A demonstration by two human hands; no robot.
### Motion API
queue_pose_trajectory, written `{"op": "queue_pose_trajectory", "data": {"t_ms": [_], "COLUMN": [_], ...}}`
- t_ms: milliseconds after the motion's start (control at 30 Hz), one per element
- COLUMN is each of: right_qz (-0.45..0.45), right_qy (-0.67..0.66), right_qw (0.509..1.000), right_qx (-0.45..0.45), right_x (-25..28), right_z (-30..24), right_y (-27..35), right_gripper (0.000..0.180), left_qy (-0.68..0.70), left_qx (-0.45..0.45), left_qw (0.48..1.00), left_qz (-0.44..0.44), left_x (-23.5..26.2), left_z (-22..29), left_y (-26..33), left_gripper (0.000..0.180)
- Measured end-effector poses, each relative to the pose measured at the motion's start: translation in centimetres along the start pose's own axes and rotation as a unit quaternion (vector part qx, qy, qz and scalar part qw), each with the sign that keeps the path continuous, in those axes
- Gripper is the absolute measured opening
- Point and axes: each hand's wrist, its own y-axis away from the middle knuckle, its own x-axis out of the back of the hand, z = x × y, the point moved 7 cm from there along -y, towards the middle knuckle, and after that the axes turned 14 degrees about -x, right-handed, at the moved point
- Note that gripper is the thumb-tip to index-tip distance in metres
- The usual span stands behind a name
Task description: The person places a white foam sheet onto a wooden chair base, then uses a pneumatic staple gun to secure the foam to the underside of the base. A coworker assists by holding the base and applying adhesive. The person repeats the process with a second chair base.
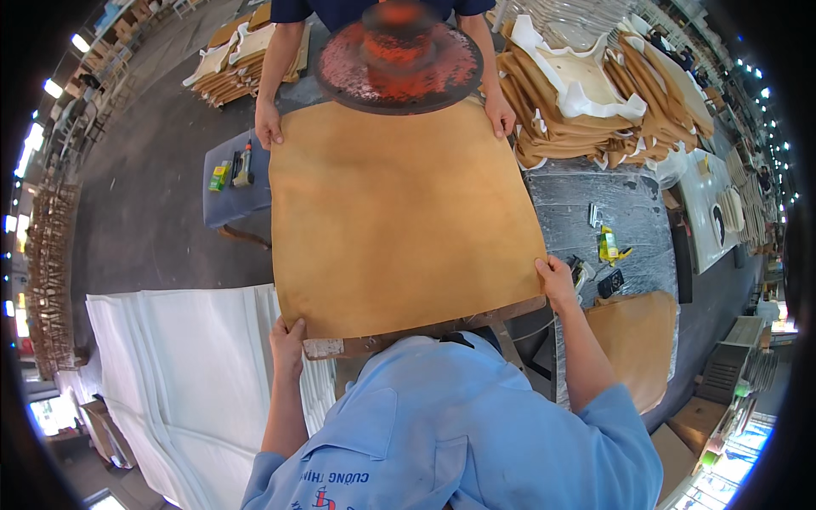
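Note:
A large tan sheet of leather-like material lies spread over a square board. My left hand grips its near left corner and my right hand grips its near right corner. Across from me, another person in a dark top holds the far corners, with one hand at the far left and one hand at the far right. A round red-and-black press plate hangs just above the far edge of the sheet.
Stacks of tan and white cut pieces lie at the far right, more stacks at the far left. White fabric sheets lie at my left. Small tools rest on the grey bench; a small stool holds tools too.

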Motion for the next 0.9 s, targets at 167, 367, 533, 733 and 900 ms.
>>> {"op": "queue_pose_trajectory", "data": {"t_ms": [167,367,533,733,900], "right_qz": [-0.009,0.008,0.023,0.022,0.248], "right_qy": [-0.023,0.03,0.003,-0.003,0.216], "right_qw": [1.0,1.0,0.999,0.999,0.91], "right_qx": [-0.017,0.002,0.024,0.023,0.254], "right_x": [-0.3,-0.8,0.0,-0.3,1.4], "right_z": [0.1,-0.6,0.7,-0.2,-5.3], "right_y": [0.2,0.3,0.2,0.3,3.8], "right_gripper": [0.021,0.02,0.019,0.017,0.018], "left_qy": [0.026,0.001,-0.335,-0.426,-0.432], "left_qx": [-0.011,0.006,-0.36,-0.481,-0.542], "left_qw": [0.999,0.999,0.867,0.705,0.651], "left_qz": [0.015,0.053,0.08,-0.3,-0.31], "left_x": [0.0,1.3,-6.0,-21.5,-22.3], "left_z": [0.0,-0.7,9.5,6.0,5.4], "left_y": [-0.4,0.0,1.1,5.0,5.6], "left_gripper": [0.025,0.033,0.053,0.061,0.063]}}
